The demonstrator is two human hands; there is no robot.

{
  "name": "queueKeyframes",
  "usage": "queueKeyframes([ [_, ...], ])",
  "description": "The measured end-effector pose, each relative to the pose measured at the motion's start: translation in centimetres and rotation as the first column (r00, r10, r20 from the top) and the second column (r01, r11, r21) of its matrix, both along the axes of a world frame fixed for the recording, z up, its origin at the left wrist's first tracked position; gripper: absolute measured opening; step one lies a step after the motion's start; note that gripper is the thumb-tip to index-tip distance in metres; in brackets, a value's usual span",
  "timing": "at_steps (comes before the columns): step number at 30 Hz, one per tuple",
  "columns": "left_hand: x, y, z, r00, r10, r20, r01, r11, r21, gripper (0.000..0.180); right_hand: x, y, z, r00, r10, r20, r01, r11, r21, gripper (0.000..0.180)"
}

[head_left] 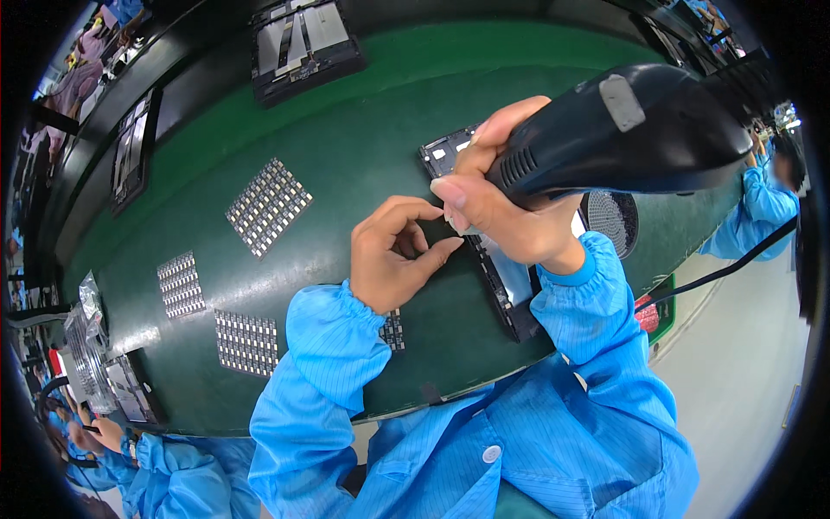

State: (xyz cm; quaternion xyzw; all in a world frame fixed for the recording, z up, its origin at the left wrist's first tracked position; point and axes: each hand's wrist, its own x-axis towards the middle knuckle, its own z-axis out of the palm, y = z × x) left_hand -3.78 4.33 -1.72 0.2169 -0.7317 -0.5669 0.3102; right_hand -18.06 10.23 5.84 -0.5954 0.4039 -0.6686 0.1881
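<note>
In my right hand (510,199) is a bulky black handheld device (640,130) with ribbed slots and a grey patch; my fingers wrap its near end. Its exact kind is hard to make out. My left hand (393,246) is close beside, thumb and forefinger curved with a gap between their tips. A small pale bit (456,222) shows by these fingertips, too small to name. Beneath both hands lies a flat black device housing (497,285) with its inner parts bare, partly covered by my right hand and sleeve.
Panels of small chip-like parts (269,208) (181,285) (246,342) lie on the green table (346,156). An opened device (304,48) stands at the back. Right: a round mesh piece (610,223), a black cable (735,268) and a co-worker's sleeve (765,208). A co-worker's hand (108,434) is lower left.
</note>
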Motion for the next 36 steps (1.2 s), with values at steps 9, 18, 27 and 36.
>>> queueKeyframes([
  [9,0.0,6.3,2.9,0.934,-0.345,0.099,0.321,0.680,-0.659,0.041,-3.9,1.1,2.6,0.938,-0.288,0.190,0.311,0.945,-0.104,0.032],
  [18,-5.9,1.7,0.8,0.921,-0.265,0.285,0.383,0.492,-0.782,0.049,-6.3,5.7,3.6,0.927,-0.292,0.234,0.332,0.930,-0.158,0.039],
  [27,-14.6,-12.5,1.0,0.737,0.486,0.469,0.157,0.553,-0.818,0.040,-5.2,7.3,-0.7,0.939,-0.227,0.258,0.204,0.972,0.113,0.039],
  [36,-3.8,-13.4,4.8,0.695,0.419,0.584,0.354,0.508,-0.785,0.051,-5.9,8.6,0.1,0.855,-0.264,0.447,0.179,0.958,0.225,0.022],
])
